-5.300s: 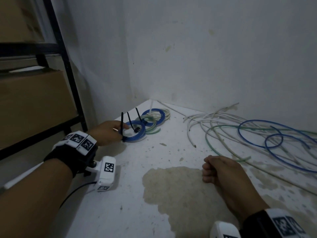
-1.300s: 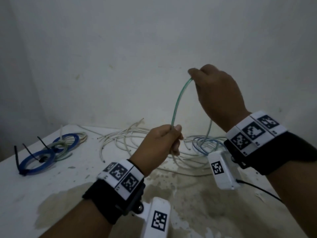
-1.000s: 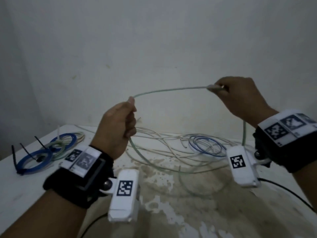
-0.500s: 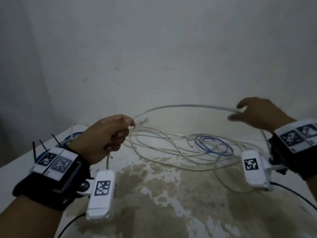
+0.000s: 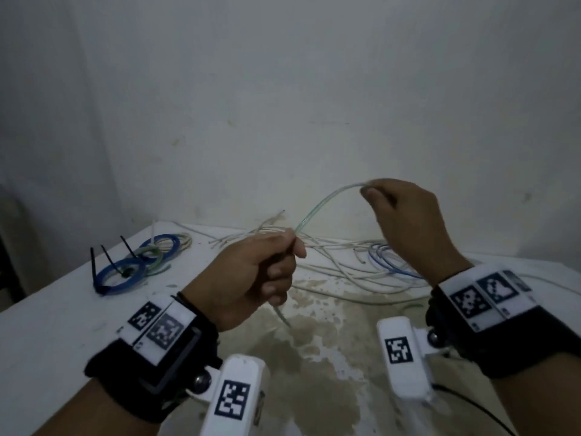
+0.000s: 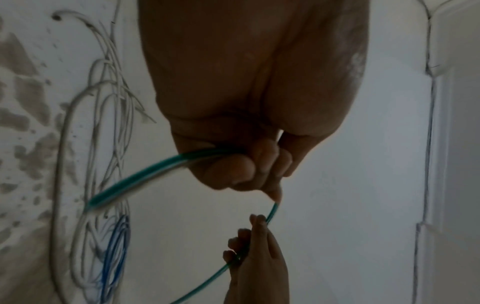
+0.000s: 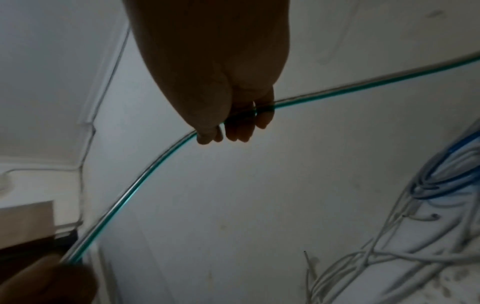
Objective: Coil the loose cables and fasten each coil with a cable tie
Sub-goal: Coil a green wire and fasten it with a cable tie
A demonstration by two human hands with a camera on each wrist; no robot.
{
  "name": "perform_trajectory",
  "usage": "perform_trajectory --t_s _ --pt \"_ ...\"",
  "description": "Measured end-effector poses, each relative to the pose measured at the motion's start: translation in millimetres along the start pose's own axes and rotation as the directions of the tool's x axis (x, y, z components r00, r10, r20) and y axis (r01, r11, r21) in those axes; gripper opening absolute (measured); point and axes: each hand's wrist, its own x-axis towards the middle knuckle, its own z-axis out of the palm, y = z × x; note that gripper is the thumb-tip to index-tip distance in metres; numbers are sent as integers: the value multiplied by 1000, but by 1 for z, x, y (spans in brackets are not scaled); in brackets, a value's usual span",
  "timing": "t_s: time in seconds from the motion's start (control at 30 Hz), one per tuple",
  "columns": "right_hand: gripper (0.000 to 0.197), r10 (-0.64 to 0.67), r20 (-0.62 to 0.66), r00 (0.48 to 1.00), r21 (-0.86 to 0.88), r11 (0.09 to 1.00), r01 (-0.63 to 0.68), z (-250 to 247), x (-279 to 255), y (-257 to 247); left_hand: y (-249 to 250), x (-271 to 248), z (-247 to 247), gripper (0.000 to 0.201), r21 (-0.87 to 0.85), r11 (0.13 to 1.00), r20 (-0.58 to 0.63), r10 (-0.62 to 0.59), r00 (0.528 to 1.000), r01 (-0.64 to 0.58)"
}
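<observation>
A thin green cable [image 5: 327, 202] arcs in the air between my two hands above the white table [image 5: 56, 319]. My left hand [image 5: 264, 272] grips it in a fist, with a short end [image 5: 279, 316] sticking out below the fist. My right hand [image 5: 383, 196] pinches the cable higher up and to the right. In the left wrist view the green cable [image 6: 145, 176] leaves my curled fingers [image 6: 244, 168]. In the right wrist view the green cable [image 7: 337, 92] runs under my fingertips [image 7: 233, 131]. Loose white and blue cables [image 5: 355, 262] lie tangled behind.
Several finished blue and pale coils [image 5: 141, 262] with black cable ties [image 5: 107, 262] sticking up lie at the table's far left. A brown stain [image 5: 314, 341] covers the table's middle. A white wall [image 5: 283, 89] stands close behind the table.
My right hand has come in from the far right toward the left hand, bending the green cable into a tighter arc. The left hand has moved right and toward the middle.
</observation>
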Motion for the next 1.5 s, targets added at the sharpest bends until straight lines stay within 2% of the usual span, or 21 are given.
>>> perform_trajectory --t_s 0.07,0.13,0.23,0.3,0.37,0.43,0.53,0.6,0.7,0.87,1.0,1.17,1.27,1.4,1.5 --pt "36 70 55 996 -34 997 -69 0 -3 11 -1 -2 -2 28 -115 993 -5 28 1000 -29" --pt "39 91 114 989 -68 994 -83 8 -11 14 5 0 -2 28 -254 963 -45 86 995 -95" --pt "22 102 249 963 -80 993 -85 27 -31 15 22 4 -6 24 -385 896 -125 188 974 -222" --pt "15 170 312 935 -115 983 -140 36 -44 16 32 6 -11 22 -397 868 -184 243 952 -298" --pt "14 212 318 924 -126 976 -180 41 -56 19 39 8 -16 20 -348 863 -242 294 925 -366" --pt "9 177 280 944 -115 982 -150 43 -64 18 43 9 -21 25 -259 875 -298 330 896 -408" --pt "11 59 246 968 -153 988 -21 44 -71 10 41 12 -26 29 -117 905 -389 338 857 -410" --pt "10 -36 243 969 -243 965 97 44 -75 3 35 16 -28 26 -113 904 -428 330 841 -413" --pt "11 -82 302 950 -363 912 194 40 -77 -13 26 21 -29 25 -57 908 -455 347 820 -416" --pt "31 -203 386 900 -443 815 374 29 -78 -36 13 25 -29 32 240 915 -474 401 784 -323" --pt "24 -332 432 839 -359 790 497 21 -72 -46 6 27 -28 26 238 937 -438 339 832 -256" --pt "7 -393 484 782 -227 807 546 9 -50 -63 -2 24 -24 24 379 915 -350 277 895 -135" --pt "15 -392 486 781 -218 811 543 4 -30 -68 -1 20 -19 25 406 909 -272 222 936 -98" --pt "26 -366 470 803 -187 848 496 3 -8 -62 -1 17 -19 31 460 886 -194 165 967 -59" --pt "28 -346 433 833 -144 885 442 6 0 -54 -2 15 -20 31 337 941 -185 107 977 -39"
